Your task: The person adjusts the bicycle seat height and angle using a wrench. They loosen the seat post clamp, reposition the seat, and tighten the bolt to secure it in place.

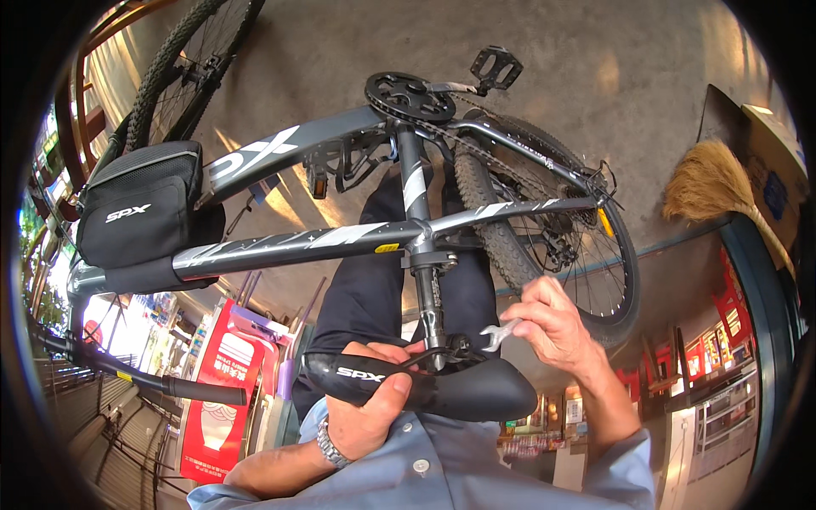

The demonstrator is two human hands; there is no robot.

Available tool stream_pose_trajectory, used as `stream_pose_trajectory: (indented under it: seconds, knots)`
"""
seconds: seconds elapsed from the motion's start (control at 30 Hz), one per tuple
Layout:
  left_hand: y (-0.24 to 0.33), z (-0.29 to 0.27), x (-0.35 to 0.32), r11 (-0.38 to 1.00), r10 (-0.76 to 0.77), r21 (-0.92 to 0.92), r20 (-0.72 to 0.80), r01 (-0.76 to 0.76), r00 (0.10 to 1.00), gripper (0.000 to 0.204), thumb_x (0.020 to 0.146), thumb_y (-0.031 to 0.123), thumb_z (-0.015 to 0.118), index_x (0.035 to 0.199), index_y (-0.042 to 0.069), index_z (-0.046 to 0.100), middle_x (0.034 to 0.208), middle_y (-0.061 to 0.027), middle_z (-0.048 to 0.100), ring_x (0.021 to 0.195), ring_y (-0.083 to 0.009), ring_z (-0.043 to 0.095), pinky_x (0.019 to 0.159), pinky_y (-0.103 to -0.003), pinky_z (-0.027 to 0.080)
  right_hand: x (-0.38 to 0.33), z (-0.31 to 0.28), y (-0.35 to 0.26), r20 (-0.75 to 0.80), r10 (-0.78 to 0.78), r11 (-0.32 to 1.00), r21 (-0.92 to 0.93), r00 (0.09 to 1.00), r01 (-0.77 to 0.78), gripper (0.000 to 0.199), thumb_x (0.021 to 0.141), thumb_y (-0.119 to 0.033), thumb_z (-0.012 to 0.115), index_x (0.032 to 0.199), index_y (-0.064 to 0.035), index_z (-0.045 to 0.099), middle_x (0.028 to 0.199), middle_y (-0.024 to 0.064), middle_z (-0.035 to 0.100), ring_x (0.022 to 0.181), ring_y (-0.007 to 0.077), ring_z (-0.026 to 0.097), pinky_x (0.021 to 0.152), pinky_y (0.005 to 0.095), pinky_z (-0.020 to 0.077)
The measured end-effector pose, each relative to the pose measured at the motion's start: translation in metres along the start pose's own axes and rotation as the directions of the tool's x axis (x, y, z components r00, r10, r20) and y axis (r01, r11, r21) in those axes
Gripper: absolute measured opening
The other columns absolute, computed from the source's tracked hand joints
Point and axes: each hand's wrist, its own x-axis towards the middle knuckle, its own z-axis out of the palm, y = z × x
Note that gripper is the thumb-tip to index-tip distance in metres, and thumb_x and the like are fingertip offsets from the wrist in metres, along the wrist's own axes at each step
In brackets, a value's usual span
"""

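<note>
The black saddle (480,393) looks smooth and slightly yielding, best steadied at its nose; the left hand (365,422) wraps that end, the rear extending toward three o'clock. The wrench (498,335), probably light, rigid and slick, suits a shank hold: the right hand (554,326) pinches it, its open head at nine o'clock.

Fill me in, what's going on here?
A person has a bicycle in front of them, its saddle close to their body. Their left hand grips the saddle's nose, thumb on one side. Their right hand holds a wrench, its open end beside the clamp under the saddle; whether it touches, I can't tell. The saddle is on its seatpost.
</note>
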Motion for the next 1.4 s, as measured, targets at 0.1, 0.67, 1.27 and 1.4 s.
stream_pose_trajectory:
  seconds: [0.1, 0.67, 1.27, 1.4]
  knots:
    - [-0.002, 0.001, 0.001, 1.0, 0.008, 0.013, -0.007, -0.008, 1.0, 0.024, 0.091, 0.016, 0.064, 0.098, -0.001, 0.049, 0.1, -0.0173, 0.059, 0.093, -0.0285, 0.065, 0.102, -0.051, 0.048, 0.021, -0.007, 0.009, 0.126, -0.161, 0.984, -0.059, 0.979, 0.17, 0.023, 0.086, -0.031, 0.072, 0.095, -0.0097, 0.071, 0.082, 0.0051, 0.049, 0.082, 0.0243, 0.052, 0.08, 0.0367, 0.04]
    - [0.001, 0.009, -0.002, 0.996, -0.068, -0.063, -0.077, 0.063, 0.995, 0.031, 0.089, 0.022, 0.068, 0.099, 0.001, 0.047, 0.099, -0.0162, 0.058, 0.091, -0.032, 0.066, 0.106, -0.056, 0.044, 0.112, -0.026, 0.015, 0.638, -0.28, 0.953, 0.093, 0.717, 0.289, 0.029, 0.09, -0.041, 0.065, 0.088, -0.0127, 0.072, 0.086, 0.004, 0.056, 0.093, 0.0234, 0.053, 0.087, 0.038, 0.0395]
    - [-0.004, 0.006, -0.003, 0.998, 0.031, -0.05, -0.009, -0.032, 0.999, 0.027, 0.093, 0.013, 0.066, 0.104, 0.001, 0.045, 0.099, -0.0163, 0.059, 0.095, -0.0242, 0.066, 0.11, -0.059, 0.041, 0.121, -0.03, 0.008, 0.708, -0.18, 0.983, 0.103, 0.683, 0.152, 0.026, 0.088, -0.034, 0.07, 0.091, -0.0083, 0.072, 0.087, 0.006, 0.062, 0.093, 0.0276, 0.058, 0.084, 0.0402, 0.0447]
    - [-0.004, 0.004, -0.004, 0.998, 0.01, -0.055, -0.013, -0.011, 1.0, 0.028, 0.093, 0.014, 0.067, 0.104, 0.001, 0.044, 0.1, -0.0165, 0.059, 0.096, -0.0246, 0.066, 0.11, -0.058, 0.041, 0.102, -0.029, 0.015, 0.649, -0.161, 0.987, 0.117, 0.744, 0.111, 0.026, 0.087, -0.034, 0.07, 0.09, -0.0086, 0.071, 0.086, 0.0057, 0.061, 0.09, 0.0273, 0.057, 0.083, 0.0404, 0.0444]
